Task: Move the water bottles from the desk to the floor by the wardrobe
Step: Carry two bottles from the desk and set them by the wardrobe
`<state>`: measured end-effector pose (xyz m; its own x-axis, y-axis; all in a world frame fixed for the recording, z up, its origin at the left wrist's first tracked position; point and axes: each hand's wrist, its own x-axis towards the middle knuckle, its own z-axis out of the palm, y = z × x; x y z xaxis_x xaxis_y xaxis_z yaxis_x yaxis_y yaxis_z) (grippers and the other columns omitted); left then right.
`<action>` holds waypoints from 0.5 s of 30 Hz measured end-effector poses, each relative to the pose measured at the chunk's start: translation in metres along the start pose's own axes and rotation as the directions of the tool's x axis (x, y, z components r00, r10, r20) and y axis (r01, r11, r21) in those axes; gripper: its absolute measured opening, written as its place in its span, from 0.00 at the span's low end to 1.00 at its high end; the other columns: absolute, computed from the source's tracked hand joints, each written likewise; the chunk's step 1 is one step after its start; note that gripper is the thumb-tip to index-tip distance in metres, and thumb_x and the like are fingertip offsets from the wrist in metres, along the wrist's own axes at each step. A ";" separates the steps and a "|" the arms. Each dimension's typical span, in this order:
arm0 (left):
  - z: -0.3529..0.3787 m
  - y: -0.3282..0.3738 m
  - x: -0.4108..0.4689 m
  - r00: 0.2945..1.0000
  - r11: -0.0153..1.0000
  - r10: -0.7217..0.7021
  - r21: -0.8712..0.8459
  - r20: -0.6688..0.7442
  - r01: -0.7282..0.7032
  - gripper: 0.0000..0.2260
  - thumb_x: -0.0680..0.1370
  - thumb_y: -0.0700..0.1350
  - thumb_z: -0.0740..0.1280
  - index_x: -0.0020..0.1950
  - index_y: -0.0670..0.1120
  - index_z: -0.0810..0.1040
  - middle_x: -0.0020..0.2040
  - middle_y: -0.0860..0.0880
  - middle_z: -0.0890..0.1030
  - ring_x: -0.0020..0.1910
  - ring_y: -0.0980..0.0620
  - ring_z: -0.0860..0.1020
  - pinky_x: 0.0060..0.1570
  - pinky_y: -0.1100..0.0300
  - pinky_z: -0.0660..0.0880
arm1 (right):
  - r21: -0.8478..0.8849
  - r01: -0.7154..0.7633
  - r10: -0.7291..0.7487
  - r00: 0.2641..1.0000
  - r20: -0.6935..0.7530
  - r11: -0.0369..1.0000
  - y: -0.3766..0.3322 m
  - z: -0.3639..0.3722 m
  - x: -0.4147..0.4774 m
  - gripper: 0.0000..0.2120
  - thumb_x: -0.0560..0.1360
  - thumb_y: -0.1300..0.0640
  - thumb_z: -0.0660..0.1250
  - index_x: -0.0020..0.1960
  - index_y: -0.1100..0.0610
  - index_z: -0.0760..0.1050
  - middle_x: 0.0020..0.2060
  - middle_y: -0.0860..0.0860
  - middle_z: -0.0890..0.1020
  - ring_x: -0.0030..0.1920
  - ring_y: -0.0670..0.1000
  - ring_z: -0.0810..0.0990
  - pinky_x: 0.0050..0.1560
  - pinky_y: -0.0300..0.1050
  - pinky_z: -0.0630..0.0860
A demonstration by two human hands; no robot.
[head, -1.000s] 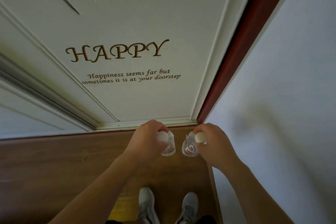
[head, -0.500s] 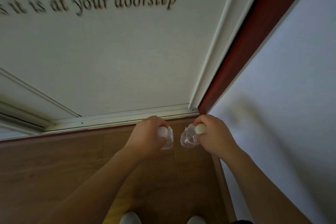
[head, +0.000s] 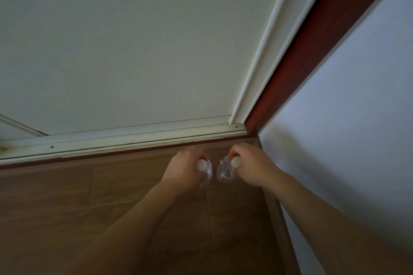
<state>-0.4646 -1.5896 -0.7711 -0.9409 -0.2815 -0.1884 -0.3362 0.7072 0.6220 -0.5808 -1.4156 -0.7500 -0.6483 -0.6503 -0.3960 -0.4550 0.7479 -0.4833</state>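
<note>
1. Hands low in the far right corner; the left hand (head: pixel 184 171) is clamped round the neck of a clear plastic water bottle with a white cap (head: pixel 206 168); the right hand (head: pixel 252 168) is clamped on a second clear plastic bottle with a white cap and red label marks (head: pixel 224 173).
2. Both bottles stand upright, just apart, over the brown wood-plank floor (head: pixel 111 196), near the white sliding wardrobe door (head: pixel 134 51) and its pale bottom track (head: pixel 125 138); whether their bases touch the floor I cannot tell.
3. Risk, as I judge it: letting go before the bases settle could tip either bottle; a tilted release could knock one into the other, or roll one toward the bluish-white wall (head: pixel 346 118) on the right.
</note>
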 end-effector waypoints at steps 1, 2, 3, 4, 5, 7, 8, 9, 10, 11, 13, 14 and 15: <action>0.006 -0.004 0.002 1.000 1.000 -0.013 -0.002 0.007 0.013 0.09 0.66 0.43 0.71 0.45 0.53 0.79 0.40 0.58 0.76 0.40 0.57 0.75 0.35 0.63 0.69 | 0.002 -0.001 0.001 1.000 0.003 1.000 0.004 0.005 0.003 0.16 0.69 0.58 0.75 0.47 0.42 0.71 0.43 0.40 0.74 0.42 0.41 0.72 0.37 0.34 0.65; 0.012 -0.007 0.003 1.000 1.000 -0.023 -0.001 0.016 0.023 0.09 0.67 0.44 0.71 0.45 0.53 0.80 0.40 0.58 0.77 0.40 0.57 0.75 0.37 0.61 0.71 | 0.004 -0.006 0.006 1.000 0.008 1.000 0.007 0.010 0.005 0.16 0.69 0.58 0.75 0.47 0.43 0.71 0.43 0.39 0.73 0.43 0.41 0.73 0.38 0.34 0.66; 0.017 -0.009 0.004 0.999 1.000 -0.027 0.000 0.024 0.027 0.08 0.67 0.44 0.71 0.45 0.53 0.80 0.41 0.58 0.77 0.41 0.57 0.76 0.38 0.60 0.73 | 0.008 -0.013 0.013 1.000 0.012 1.000 0.010 0.016 0.007 0.16 0.69 0.58 0.75 0.47 0.43 0.71 0.43 0.39 0.73 0.44 0.42 0.73 0.38 0.34 0.66; 0.021 -0.011 0.005 0.999 1.000 -0.025 0.000 0.024 0.025 0.08 0.67 0.44 0.71 0.45 0.53 0.80 0.42 0.58 0.77 0.41 0.57 0.76 0.39 0.59 0.74 | 0.016 -0.022 0.022 1.000 0.012 1.000 0.012 0.020 0.009 0.16 0.69 0.58 0.75 0.47 0.43 0.72 0.44 0.39 0.73 0.45 0.42 0.73 0.39 0.35 0.67; 0.024 -0.011 0.007 1.000 1.000 -0.019 -0.003 0.020 0.019 0.08 0.68 0.45 0.72 0.46 0.53 0.79 0.42 0.58 0.77 0.42 0.57 0.75 0.40 0.58 0.75 | 0.026 -0.031 0.031 1.000 0.006 0.999 0.014 0.024 0.011 0.17 0.69 0.58 0.76 0.47 0.42 0.72 0.44 0.39 0.74 0.45 0.42 0.73 0.40 0.35 0.68; 0.027 -0.011 0.010 1.000 1.000 0.000 -0.001 0.013 0.000 0.08 0.69 0.45 0.72 0.46 0.52 0.79 0.43 0.57 0.77 0.43 0.57 0.75 0.42 0.57 0.75 | 0.038 -0.046 0.046 0.999 -0.014 0.998 0.017 0.027 0.015 0.17 0.67 0.57 0.77 0.46 0.42 0.72 0.44 0.39 0.74 0.45 0.42 0.73 0.40 0.36 0.69; 0.028 -0.010 0.012 1.000 1.000 0.011 0.008 0.016 -0.011 0.08 0.69 0.45 0.72 0.47 0.52 0.79 0.44 0.57 0.77 0.43 0.56 0.75 0.42 0.57 0.75 | 0.030 -0.046 0.046 0.999 -0.023 0.998 0.018 0.027 0.016 0.18 0.67 0.56 0.77 0.46 0.41 0.71 0.44 0.38 0.73 0.45 0.42 0.73 0.39 0.36 0.68; 0.028 -0.010 0.013 1.000 1.000 0.019 0.019 0.021 -0.020 0.08 0.70 0.46 0.71 0.47 0.52 0.78 0.45 0.56 0.77 0.44 0.56 0.75 0.43 0.57 0.75 | 0.017 -0.041 0.041 0.999 -0.026 0.999 0.019 0.028 0.018 0.18 0.67 0.56 0.77 0.46 0.41 0.71 0.43 0.38 0.73 0.44 0.41 0.73 0.38 0.35 0.67; 0.028 -0.010 0.013 0.999 0.999 0.026 0.027 0.027 -0.027 0.09 0.70 0.46 0.71 0.48 0.52 0.78 0.46 0.56 0.77 0.45 0.56 0.75 0.43 0.57 0.75 | 0.003 -0.038 0.038 0.999 -0.026 0.999 0.020 0.028 0.019 0.17 0.67 0.56 0.76 0.46 0.41 0.70 0.43 0.38 0.72 0.43 0.41 0.72 0.37 0.35 0.65; 0.028 -0.010 0.012 0.999 0.999 0.030 0.032 0.031 -0.031 0.10 0.69 0.46 0.72 0.49 0.52 0.78 0.48 0.56 0.76 0.46 0.56 0.74 0.44 0.57 0.74 | -0.010 -0.039 0.039 0.999 -0.024 0.999 0.020 0.028 0.019 0.17 0.67 0.55 0.76 0.47 0.41 0.70 0.43 0.38 0.72 0.43 0.40 0.72 0.37 0.34 0.64; 0.027 -0.011 0.010 0.999 0.999 0.029 0.036 0.042 -0.030 0.13 0.69 0.47 0.73 0.52 0.52 0.78 0.50 0.56 0.76 0.48 0.56 0.74 0.46 0.57 0.75 | -0.043 -0.040 0.039 0.999 -0.021 0.998 0.020 0.029 0.017 0.17 0.68 0.53 0.76 0.49 0.42 0.71 0.44 0.39 0.72 0.43 0.40 0.72 0.37 0.34 0.64; 0.026 -0.011 0.009 0.998 0.999 0.028 0.033 0.047 -0.030 0.14 0.69 0.48 0.73 0.54 0.52 0.78 0.51 0.56 0.76 0.48 0.56 0.74 0.46 0.57 0.75 | -0.058 -0.035 0.034 0.999 -0.024 0.998 0.020 0.030 0.015 0.17 0.68 0.52 0.76 0.51 0.43 0.72 0.46 0.39 0.73 0.44 0.41 0.72 0.38 0.35 0.65; 0.025 -0.011 0.007 0.998 0.999 0.029 0.030 0.049 -0.031 0.15 0.70 0.49 0.73 0.55 0.52 0.78 0.52 0.56 0.76 0.49 0.56 0.74 0.47 0.56 0.76 | -0.063 -0.032 0.030 0.999 -0.028 0.997 0.019 0.029 0.014 0.18 0.68 0.52 0.76 0.54 0.44 0.74 0.48 0.40 0.74 0.46 0.42 0.72 0.40 0.36 0.66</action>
<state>-0.4687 -1.5835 -0.7987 -0.9513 -0.2285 -0.2069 -0.3080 0.7350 0.6041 -0.5805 -1.4141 -0.7877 -0.6784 -0.6235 -0.3887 -0.4718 0.7752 -0.4201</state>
